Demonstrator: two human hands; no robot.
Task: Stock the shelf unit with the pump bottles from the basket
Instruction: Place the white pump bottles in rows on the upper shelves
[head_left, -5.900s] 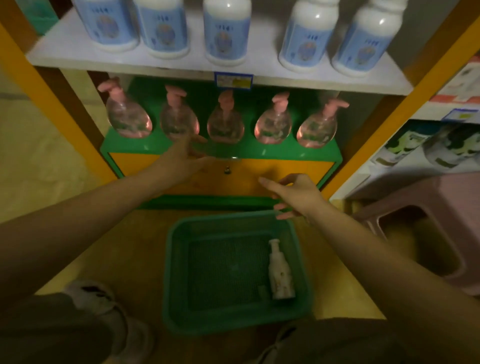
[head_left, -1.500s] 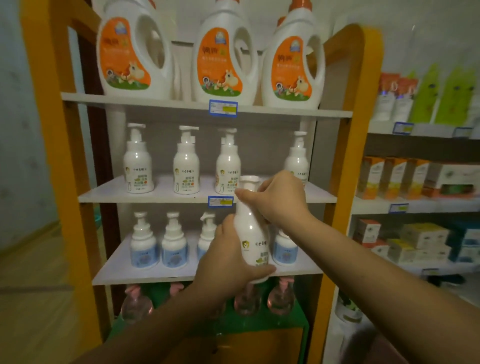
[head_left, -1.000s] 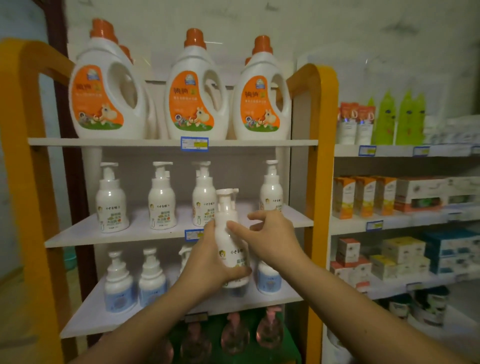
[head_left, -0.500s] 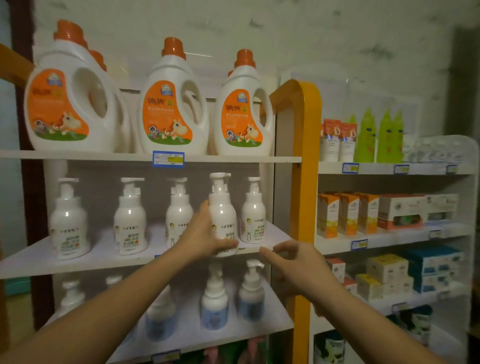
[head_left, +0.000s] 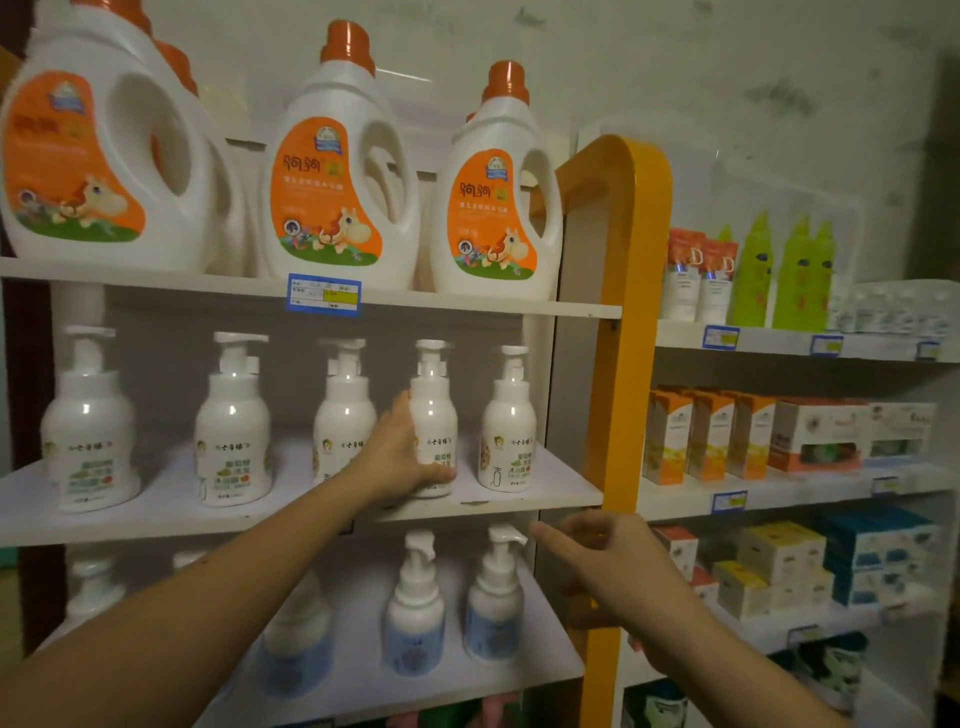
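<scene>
Left hand (head_left: 397, 457) wrapped round lower body of white pump bottle (head_left: 434, 415), thumb across the front near the base, fingers behind. Bottle upright, base resting on middle shelf (head_left: 530, 493) of the orange-framed shelf unit (head_left: 631, 312), fourth in a row of five like bottles; just beside the right-end bottle (head_left: 508, 421), not touching it. Third bottle (head_left: 344, 405) partly hidden behind the left wrist. Pump nozzle turned to the left.

Right hand (head_left: 618, 571) empty, fingers loosely extended and spread, index pointing left, hovering below the middle shelf's front edge, in front of the orange upright. Slightly blurred; contact with the frame cannot be told.

Top shelf: three large white detergent jugs (head_left: 337, 176) with orange caps and labels; blue price tag (head_left: 323, 294) on the shelf edge beneath. Lower shelf: blue-labelled pump bottles (head_left: 415, 613), upright. Neighbouring white shelving (head_left: 779, 488) to the right: boxed goods, tubes, green bottles. Basket out of view.
</scene>
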